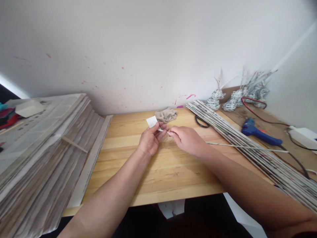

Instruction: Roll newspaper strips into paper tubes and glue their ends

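Over the middle of the wooden table, my left hand (150, 138) pinches a thin rolled paper stick near its end. A flat whitish flap of paper (151, 121) sticks out above the thumb of that hand. Close beside it, my right hand (184, 138) is closed on the same stick, its fingers wrapped round it. A long thin paper stick (230, 145) comes out from behind my right forearm and reaches over the bundle at the right; it appears to be the same piece. A crumpled grey-beige cloth (166, 115) lies just beyond my hands.
Newspaper sheets (81, 132) form a tall stack at the left. A bundle of paper sticks (237, 143) lies diagonally at the right, by a black scissors handle (201, 122). Farther right are a blue glue gun (261, 132), cables and several woven paper figures (214, 99).
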`<state>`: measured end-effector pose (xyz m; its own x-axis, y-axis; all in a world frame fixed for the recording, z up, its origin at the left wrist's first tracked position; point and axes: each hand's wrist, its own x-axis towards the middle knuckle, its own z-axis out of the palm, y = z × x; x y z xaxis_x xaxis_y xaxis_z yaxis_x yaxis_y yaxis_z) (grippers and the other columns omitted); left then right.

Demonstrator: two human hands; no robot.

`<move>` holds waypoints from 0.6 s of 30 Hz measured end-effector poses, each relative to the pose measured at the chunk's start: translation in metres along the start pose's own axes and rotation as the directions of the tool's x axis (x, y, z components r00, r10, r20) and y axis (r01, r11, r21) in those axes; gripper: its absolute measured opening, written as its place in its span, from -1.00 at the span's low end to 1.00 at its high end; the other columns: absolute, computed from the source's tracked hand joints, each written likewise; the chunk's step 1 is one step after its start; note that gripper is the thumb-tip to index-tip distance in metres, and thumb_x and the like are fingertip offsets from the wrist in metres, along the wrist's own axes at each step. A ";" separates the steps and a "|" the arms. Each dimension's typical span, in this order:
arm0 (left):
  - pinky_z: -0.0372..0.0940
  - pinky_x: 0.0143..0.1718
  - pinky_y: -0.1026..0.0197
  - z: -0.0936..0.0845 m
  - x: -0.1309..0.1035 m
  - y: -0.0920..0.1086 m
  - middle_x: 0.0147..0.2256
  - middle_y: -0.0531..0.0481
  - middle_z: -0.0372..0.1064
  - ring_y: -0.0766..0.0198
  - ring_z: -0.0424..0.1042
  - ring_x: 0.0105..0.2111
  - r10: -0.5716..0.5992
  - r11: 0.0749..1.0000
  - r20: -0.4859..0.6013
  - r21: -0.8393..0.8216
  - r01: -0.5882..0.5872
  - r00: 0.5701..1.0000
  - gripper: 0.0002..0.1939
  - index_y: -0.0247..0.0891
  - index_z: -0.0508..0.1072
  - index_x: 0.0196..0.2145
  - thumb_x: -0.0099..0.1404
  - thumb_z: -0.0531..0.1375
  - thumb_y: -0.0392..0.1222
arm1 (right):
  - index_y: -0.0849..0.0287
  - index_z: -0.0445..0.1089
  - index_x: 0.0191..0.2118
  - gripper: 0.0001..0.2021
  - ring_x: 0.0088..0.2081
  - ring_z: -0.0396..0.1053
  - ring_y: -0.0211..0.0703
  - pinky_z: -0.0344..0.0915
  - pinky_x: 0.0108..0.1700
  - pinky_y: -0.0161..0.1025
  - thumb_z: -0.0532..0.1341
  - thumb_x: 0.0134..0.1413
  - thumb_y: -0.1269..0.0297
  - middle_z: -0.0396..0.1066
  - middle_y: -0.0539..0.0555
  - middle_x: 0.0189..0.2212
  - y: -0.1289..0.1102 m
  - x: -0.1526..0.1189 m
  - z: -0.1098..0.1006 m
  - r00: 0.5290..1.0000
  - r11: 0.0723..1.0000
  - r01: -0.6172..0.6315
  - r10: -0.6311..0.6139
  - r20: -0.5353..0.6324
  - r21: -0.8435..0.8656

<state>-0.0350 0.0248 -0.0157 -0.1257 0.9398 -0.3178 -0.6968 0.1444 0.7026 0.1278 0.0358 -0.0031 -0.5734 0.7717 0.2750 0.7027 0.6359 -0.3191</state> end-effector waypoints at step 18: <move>0.45 -0.42 0.43 0.002 0.001 0.000 -0.46 -0.02 0.48 0.36 0.54 -0.45 0.043 0.999 -0.036 0.009 -0.043 0.998 -0.92 -0.41 0.48 -0.38 0.22 0.24 -0.49 | 0.14 0.49 -0.18 -0.85 -0.37 0.30 -0.19 0.07 -0.30 -0.28 0.16 0.23 0.40 0.42 0.04 -0.40 0.005 0.000 0.001 0.988 0.990 0.109 -0.098 -0.121 0.085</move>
<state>-0.0340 0.0260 -0.0147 -0.1810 0.9335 -0.3095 -0.6846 0.1063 0.7212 0.1310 0.0392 -0.0056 -0.5845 0.6989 0.4122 0.5982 0.7144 -0.3630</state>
